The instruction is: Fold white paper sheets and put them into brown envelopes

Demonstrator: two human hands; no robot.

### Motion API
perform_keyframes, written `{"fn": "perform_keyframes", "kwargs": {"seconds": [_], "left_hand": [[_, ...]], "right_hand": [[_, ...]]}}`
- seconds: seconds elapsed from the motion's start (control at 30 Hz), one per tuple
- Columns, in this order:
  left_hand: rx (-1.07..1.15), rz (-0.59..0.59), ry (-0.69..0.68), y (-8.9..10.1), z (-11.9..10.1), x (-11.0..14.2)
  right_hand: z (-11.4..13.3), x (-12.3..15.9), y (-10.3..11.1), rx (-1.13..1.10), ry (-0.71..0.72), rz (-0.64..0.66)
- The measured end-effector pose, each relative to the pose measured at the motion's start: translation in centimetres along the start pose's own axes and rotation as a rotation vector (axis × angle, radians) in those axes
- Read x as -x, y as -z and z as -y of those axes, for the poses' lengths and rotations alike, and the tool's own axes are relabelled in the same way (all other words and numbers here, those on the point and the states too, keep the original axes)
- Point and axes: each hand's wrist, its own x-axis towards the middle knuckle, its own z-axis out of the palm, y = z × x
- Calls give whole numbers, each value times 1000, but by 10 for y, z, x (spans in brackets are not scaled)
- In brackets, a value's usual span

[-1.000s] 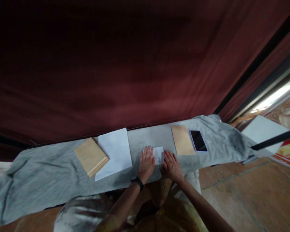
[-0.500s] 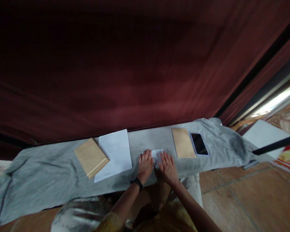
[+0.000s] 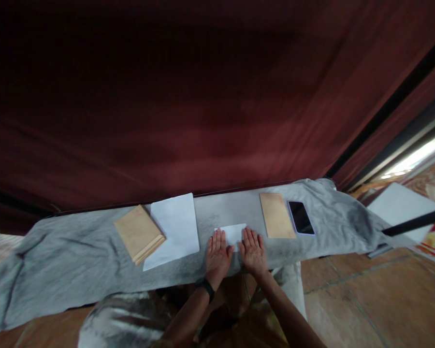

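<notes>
A small folded white paper (image 3: 234, 234) lies on the grey cloth in front of me. My left hand (image 3: 218, 253) rests flat over its left end, fingers stretched forward. Over its right end lies my right hand (image 3: 253, 251), also flat with the fingers extended. Both hands press on the paper without gripping it, and they cover its two ends. To the right of my right hand is a single brown envelope (image 3: 277, 215). Left of my left hand are white paper sheets (image 3: 177, 229), partly under a stack of brown envelopes (image 3: 138, 232).
A phone (image 3: 301, 217) with a pale case lies right of the single envelope. The grey cloth (image 3: 76, 261) covers a long narrow bench against a dark red curtain-like surface (image 3: 203, 121). A black bar (image 3: 415, 222) and a tiled floor (image 3: 348, 295) are at the right.
My left hand has slid slightly back toward me and its fingers have straightened on the paper. More of the folded paper's middle shows between the hands. The view has shifted a little.
</notes>
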Motion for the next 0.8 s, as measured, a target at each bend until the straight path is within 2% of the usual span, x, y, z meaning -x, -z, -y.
{"fn": "perform_keyframes", "kwargs": {"seconds": [0.23,0.43,0.57,0.8], "left_hand": [[-42,-63,33,-1,2,7],[-12,-86,24,3,-1,7],[8,-92,36,4,-3,7],[24,-164,51,1,2,18]], "right_hand": [[2,0,-1,69,-55,-11],[12,7,3,13,84,38],[17,14,4,20,80,16],[5,19,11,47,35,28]]}}
